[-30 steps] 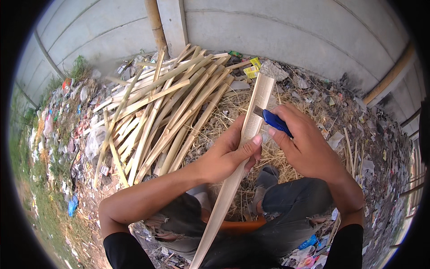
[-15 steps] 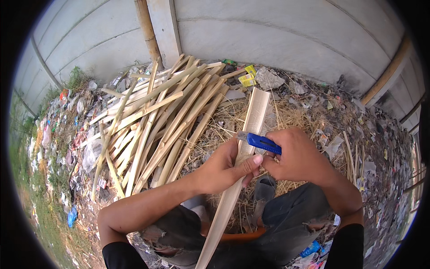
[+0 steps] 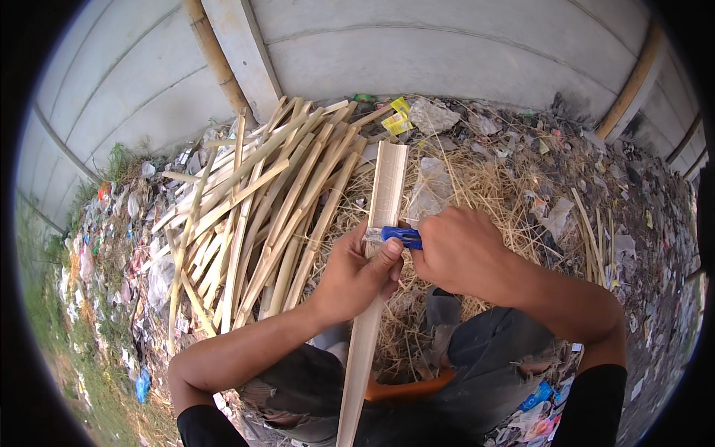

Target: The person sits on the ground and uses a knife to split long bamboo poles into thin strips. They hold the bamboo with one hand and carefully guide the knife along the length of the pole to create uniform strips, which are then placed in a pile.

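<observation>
Since a moment ago my right hand [image 3: 458, 253] has slid down the bamboo slat [image 3: 376, 276] toward me, bringing the blue-handled knife [image 3: 401, 237] from high on the strip to the centre of the frame, right beside my left thumb. My left hand [image 3: 354, 272] has stayed about where it was, wrapped around the slat from its left side, fingers curled behind it and thumb pressed across its pale face. My right hand is closed in a fist on the knife handle, just to the right of the slat, with only the blue end showing between my two hands; the blade I cannot make out.

The slat runs from the bottom centre of the frame, between my knees, up to the upper middle, where its far end rests over dry straw [image 3: 477, 186]. A pile of split bamboo strips [image 3: 261, 208] lies at centre left, fanning toward the upper middle, close beside my left hand. Scattered litter [image 3: 112, 246] covers the ground at left and right. A grey concrete wall [image 3: 447, 45] fills the top.
</observation>
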{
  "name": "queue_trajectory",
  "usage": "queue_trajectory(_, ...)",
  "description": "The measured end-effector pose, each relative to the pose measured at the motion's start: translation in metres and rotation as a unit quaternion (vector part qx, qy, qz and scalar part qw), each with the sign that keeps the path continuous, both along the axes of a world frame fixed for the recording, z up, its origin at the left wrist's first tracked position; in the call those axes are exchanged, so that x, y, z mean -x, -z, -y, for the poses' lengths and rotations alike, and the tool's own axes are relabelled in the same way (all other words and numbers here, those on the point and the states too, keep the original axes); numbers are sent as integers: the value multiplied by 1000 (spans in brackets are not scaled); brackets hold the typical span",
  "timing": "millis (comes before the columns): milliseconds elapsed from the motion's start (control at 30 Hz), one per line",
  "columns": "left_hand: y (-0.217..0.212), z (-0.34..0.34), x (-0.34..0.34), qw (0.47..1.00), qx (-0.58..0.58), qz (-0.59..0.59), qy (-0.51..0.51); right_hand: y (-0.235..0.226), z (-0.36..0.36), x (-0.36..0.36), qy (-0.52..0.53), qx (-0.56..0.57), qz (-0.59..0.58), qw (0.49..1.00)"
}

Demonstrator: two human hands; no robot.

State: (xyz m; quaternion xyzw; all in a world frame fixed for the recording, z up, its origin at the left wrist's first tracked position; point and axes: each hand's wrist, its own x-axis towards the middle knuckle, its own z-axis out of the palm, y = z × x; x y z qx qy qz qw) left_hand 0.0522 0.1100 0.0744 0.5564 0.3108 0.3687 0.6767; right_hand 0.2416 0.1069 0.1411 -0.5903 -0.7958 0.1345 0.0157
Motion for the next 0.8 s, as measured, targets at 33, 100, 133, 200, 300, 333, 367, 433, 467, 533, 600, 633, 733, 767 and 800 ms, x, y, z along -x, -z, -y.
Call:
queue_trajectory(33, 0, 1, -2, 999, 11, -19, -24, 1, -1, 1, 2, -15, 7, 1000)
queue_trajectory(100, -2, 4, -7, 995, 33, -58, -77, 7, -7, 2, 2, -37, 9, 999)
queue_trajectory(133, -2, 4, -6, 993, 61, -51, -82, 11, -11, 3, 4, -45, 5, 999)
queue_trajectory(200, 0, 0, -6, 989, 115, -37, -87, 13, -15, 3, 10, -59, -4, 998)
queue_trajectory(300, 1, 5, -9, 984, 125, -71, -102, 16, -32, 0, 29, -87, -24, 996)
queue_trajectory(333, -3, 13, -13, 982, 143, -91, -80, 17, -48, -10, 52, -106, -31, 993)
queue_trajectory(367, -4, 12, -14, 983, 141, -95, -72, 18, -56, -16, 72, -127, -36, 989)
queue_trajectory(433, -6, 9, -13, 984, 137, -103, -55, 24, -58, -20, 76, -135, -44, 987)
queue_trajectory(467, -2, 8, -11, 982, 139, -108, -67, 22, -57, -19, 75, -137, -47, 987)
queue_trajectory(533, 0, 1, -1, 985, 133, -93, -61, 14, -59, -13, 72, -147, -29, 986)
queue_trajectory(600, 0, -4, -2, 986, 121, -106, -56, 10, -73, -22, 119, -155, -21, 980)
queue_trajectory(633, -2, 1, -5, 987, 116, -106, -36, 17, -91, -40, 168, -158, -22, 973)
queue_trajectory(733, -7, 21, 1, 990, 73, -123, 12, 19, -89, -87, 239, -190, -42, 951)
queue_trajectory(767, -9, 17, 1, 990, 85, -108, 3, 14, -89, -98, 245, -207, -46, 946)
queue_trajectory(800, -6, 14, 8, 990, 103, -96, -13, 7, -84, -91, 232, -180, -102, 950)
